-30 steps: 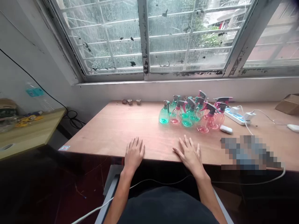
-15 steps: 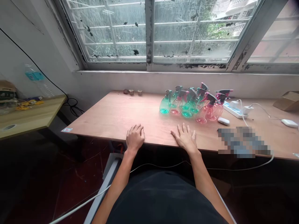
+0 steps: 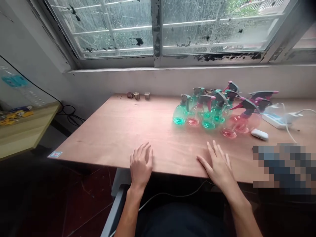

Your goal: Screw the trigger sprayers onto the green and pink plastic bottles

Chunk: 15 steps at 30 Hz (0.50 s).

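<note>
green, pink spray bottles (image 3: 208,124) on table (image 3: 103,128); hands (image 3: 219,168) (palms down) near edge

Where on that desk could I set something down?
The widest bare patch of desk lies between the small items at the back, the left hand in front and the spray bottles to the right. Another lies between that hand and the right hand. It is crowded from the bottles to the power strip.

Text: none readable | sticker (image 3: 54,154) on tabletop (image 3: 103,131) (too small) | bottle label (image 3: 15,81): blurred
</note>
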Each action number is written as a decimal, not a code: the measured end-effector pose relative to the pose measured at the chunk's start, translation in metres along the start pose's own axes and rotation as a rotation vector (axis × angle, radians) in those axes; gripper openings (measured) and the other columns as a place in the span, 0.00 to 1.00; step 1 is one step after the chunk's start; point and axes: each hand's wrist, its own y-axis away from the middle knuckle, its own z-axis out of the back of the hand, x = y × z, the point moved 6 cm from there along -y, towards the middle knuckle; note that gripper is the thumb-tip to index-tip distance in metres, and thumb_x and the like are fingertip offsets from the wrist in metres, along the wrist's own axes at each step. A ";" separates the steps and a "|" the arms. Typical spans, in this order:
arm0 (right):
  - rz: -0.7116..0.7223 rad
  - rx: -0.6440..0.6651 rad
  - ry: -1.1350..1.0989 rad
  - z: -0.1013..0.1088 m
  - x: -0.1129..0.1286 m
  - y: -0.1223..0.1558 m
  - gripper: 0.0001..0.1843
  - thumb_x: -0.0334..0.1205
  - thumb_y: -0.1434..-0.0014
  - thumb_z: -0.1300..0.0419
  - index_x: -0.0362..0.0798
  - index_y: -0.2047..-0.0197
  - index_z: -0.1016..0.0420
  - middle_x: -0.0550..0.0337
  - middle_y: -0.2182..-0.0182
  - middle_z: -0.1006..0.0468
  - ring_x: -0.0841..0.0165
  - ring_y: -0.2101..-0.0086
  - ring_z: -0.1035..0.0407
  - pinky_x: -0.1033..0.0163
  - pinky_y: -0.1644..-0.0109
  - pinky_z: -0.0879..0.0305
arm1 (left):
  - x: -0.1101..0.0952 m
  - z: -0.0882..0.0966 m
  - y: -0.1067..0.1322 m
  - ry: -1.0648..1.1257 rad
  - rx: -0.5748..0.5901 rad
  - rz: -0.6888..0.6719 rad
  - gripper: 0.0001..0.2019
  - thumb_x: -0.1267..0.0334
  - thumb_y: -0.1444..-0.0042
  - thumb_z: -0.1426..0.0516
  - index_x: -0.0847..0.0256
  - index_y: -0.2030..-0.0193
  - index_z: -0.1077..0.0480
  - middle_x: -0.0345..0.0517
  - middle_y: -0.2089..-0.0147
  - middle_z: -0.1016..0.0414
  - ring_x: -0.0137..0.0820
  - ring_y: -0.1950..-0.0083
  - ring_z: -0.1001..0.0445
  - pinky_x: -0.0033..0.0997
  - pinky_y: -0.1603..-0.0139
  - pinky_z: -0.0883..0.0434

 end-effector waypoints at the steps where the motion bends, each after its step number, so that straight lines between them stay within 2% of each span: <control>1: 0.083 -0.003 -0.036 -0.002 0.000 0.001 0.39 0.61 0.25 0.57 0.44 0.23 0.42 0.44 0.22 0.48 0.47 0.25 0.53 0.33 0.24 0.59 | 0.002 0.002 -0.002 0.014 0.014 0.013 0.14 0.61 0.26 0.48 0.55 0.39 0.26 0.50 0.34 0.22 0.45 0.33 0.26 0.51 0.31 0.30; 3: 0.162 -0.039 -0.070 -0.006 -0.004 0.000 0.33 0.59 0.25 0.57 0.47 0.30 0.31 0.44 0.27 0.35 0.46 0.29 0.43 0.32 0.25 0.55 | 0.007 0.005 -0.010 0.033 0.031 0.044 0.15 0.58 0.27 0.48 0.54 0.39 0.27 0.49 0.35 0.22 0.46 0.35 0.24 0.51 0.34 0.26; 4: 0.185 -0.067 -0.081 -0.008 -0.006 -0.003 0.32 0.59 0.25 0.55 0.46 0.33 0.28 0.42 0.29 0.31 0.45 0.30 0.40 0.33 0.26 0.50 | 0.012 0.005 -0.015 0.035 0.031 0.065 0.16 0.57 0.28 0.48 0.54 0.39 0.27 0.50 0.36 0.21 0.47 0.36 0.23 0.53 0.36 0.25; 6: 0.228 -0.069 -0.101 -0.016 -0.010 -0.012 0.28 0.56 0.25 0.52 0.49 0.36 0.25 0.44 0.33 0.26 0.45 0.34 0.34 0.36 0.30 0.39 | 0.021 0.001 -0.026 0.037 0.030 0.089 0.17 0.55 0.28 0.48 0.54 0.39 0.28 0.52 0.37 0.20 0.49 0.37 0.22 0.56 0.38 0.23; 8: 0.281 -0.063 -0.090 -0.026 -0.015 -0.023 0.23 0.52 0.25 0.49 0.51 0.37 0.24 0.47 0.35 0.23 0.46 0.37 0.29 0.39 0.34 0.31 | 0.030 -0.013 -0.034 0.043 0.058 0.081 0.18 0.54 0.29 0.47 0.54 0.38 0.28 0.51 0.36 0.21 0.49 0.35 0.23 0.57 0.35 0.24; 10: 0.385 -0.080 -0.049 -0.035 -0.019 -0.033 0.21 0.48 0.26 0.46 0.52 0.35 0.25 0.47 0.36 0.21 0.47 0.39 0.26 0.43 0.38 0.26 | 0.039 -0.032 -0.038 0.005 0.117 0.042 0.20 0.57 0.27 0.49 0.54 0.32 0.33 0.51 0.31 0.25 0.48 0.30 0.27 0.54 0.33 0.24; 12: 0.486 -0.050 -0.017 -0.045 -0.024 -0.038 0.24 0.44 0.25 0.46 0.54 0.30 0.30 0.49 0.33 0.24 0.48 0.38 0.27 0.46 0.40 0.24 | 0.043 -0.050 -0.037 -0.071 0.166 -0.073 0.25 0.60 0.27 0.49 0.53 0.25 0.40 0.50 0.25 0.32 0.49 0.25 0.34 0.55 0.31 0.26; 15: 0.537 -0.042 0.014 -0.051 -0.029 -0.041 0.27 0.43 0.25 0.46 0.58 0.25 0.36 0.51 0.31 0.26 0.48 0.37 0.27 0.46 0.39 0.23 | 0.046 -0.063 -0.032 -0.174 0.211 -0.171 0.34 0.62 0.27 0.48 0.51 0.19 0.55 0.51 0.20 0.41 0.51 0.21 0.40 0.58 0.29 0.28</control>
